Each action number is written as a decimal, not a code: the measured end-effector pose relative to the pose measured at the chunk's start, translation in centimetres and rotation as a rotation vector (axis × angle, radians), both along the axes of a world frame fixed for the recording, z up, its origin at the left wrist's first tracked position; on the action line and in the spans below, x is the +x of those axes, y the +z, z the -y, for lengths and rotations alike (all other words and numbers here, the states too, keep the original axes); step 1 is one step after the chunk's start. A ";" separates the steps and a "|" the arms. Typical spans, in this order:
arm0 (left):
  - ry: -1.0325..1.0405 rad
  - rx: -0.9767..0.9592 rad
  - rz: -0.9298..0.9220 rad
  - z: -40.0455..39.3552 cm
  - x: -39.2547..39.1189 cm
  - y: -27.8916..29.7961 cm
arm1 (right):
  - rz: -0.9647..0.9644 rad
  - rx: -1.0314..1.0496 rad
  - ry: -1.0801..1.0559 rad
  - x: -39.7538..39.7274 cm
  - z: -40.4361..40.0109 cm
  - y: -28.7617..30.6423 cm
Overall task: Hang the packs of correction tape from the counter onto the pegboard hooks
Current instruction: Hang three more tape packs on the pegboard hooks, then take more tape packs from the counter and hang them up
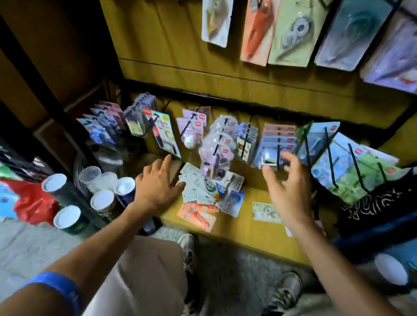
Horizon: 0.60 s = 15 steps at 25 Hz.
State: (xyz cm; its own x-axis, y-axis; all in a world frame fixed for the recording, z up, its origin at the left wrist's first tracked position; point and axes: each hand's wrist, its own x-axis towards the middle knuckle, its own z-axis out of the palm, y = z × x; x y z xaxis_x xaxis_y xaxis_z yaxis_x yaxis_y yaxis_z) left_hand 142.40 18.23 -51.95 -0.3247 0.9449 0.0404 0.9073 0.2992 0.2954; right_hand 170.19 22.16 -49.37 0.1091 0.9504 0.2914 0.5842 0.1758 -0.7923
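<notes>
A loose pile of correction tape packs point(205, 189) lies on the yellow wooden counter point(244, 228), with an orange pack point(198, 213) at its front and a single pale pack point(266, 212) off to the right. My left hand point(156, 184) hovers open, fingers spread, at the pile's left edge, fingertips touching or almost touching the nearest packs. My right hand point(285, 185) is raised open and empty in front of a row of hung pink and blue packs point(277, 143). Black pegboard hooks point(329, 150) stick out of the wall, loaded with packs.
Larger packs point(290, 27) hang on the upper board. Several lidded cups point(102, 200) and a red bag point(35, 203) crowd the floor rack at the left. Dark printed fabric point(376, 205) lies at the counter's right end. My knees and shoes are below the counter edge.
</notes>
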 end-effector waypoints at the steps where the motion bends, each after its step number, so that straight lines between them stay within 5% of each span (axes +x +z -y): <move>1: -0.018 -0.053 -0.015 -0.4 0.9 -1.6 | 0.007 0.001 -0.007 1.0 1.7 -2.6; 11: -0.206 -0.405 -0.248 -8.9 6.1 -21.9 | 0.359 -0.375 0.085 2.8 0.4 -26.0; 15: -0.307 -0.343 -0.547 -13.7 5.0 -29.4 | 0.339 -0.473 0.073 2.9 -1.1 -33.3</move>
State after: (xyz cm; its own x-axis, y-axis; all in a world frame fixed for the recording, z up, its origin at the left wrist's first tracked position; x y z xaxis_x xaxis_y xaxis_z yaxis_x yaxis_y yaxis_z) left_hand 147.35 31.89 -81.35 -0.0602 0.9791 -0.1945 0.9566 0.0009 -0.2913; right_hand 173.12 23.28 -82.65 0.0132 0.9871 -0.1595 0.8185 -0.1023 -0.5653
